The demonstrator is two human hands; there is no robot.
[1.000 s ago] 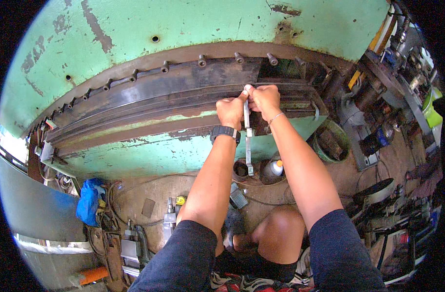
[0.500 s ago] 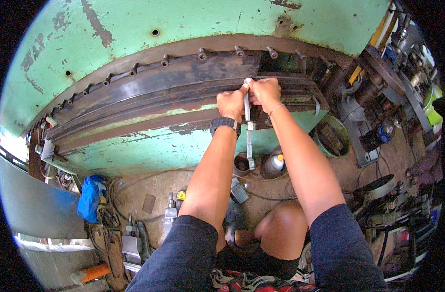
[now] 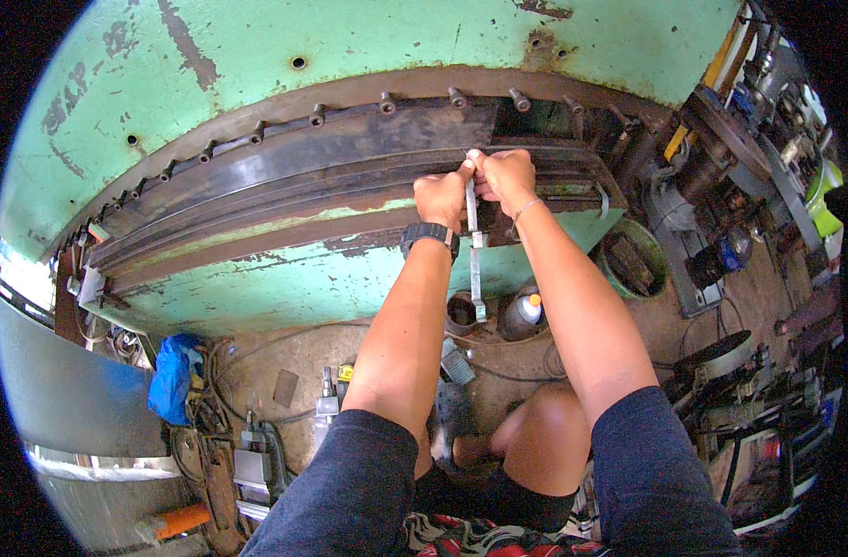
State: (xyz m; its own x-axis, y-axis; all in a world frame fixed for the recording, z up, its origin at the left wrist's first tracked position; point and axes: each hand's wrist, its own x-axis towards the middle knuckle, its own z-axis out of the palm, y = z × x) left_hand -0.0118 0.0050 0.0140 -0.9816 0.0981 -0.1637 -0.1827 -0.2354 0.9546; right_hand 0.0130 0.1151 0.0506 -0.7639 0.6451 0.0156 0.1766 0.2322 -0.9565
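Observation:
A narrow bent metal strip [image 3: 476, 265] runs from between my hands down toward me, over the front of a green machine. My left hand [image 3: 440, 197] grips its far end from the left, the thumb pressed on it. From the right my right hand [image 3: 504, 178] closes on the same end, its fingers against the left thumb. Both hands are at the dark steel die bed [image 3: 303, 186] of the machine, below a long black blade [image 3: 349, 139] fixed with a row of bolts [image 3: 387, 104]. My fingers hide the strip's far tip.
Beneath the machine stand a dark can [image 3: 461, 314] and a bottle with an orange cap [image 3: 531, 304]. A green bucket [image 3: 639, 265] holds metal pieces at right. A blue bag [image 3: 175, 376], cables and clamp-like tools [image 3: 254, 464] lie on the floor at left; cluttered machinery [image 3: 721, 371] fills the right.
Both hands stay on the metal strip at the die bed. The picture has shifted very slightly, and my leg below has moved a little.

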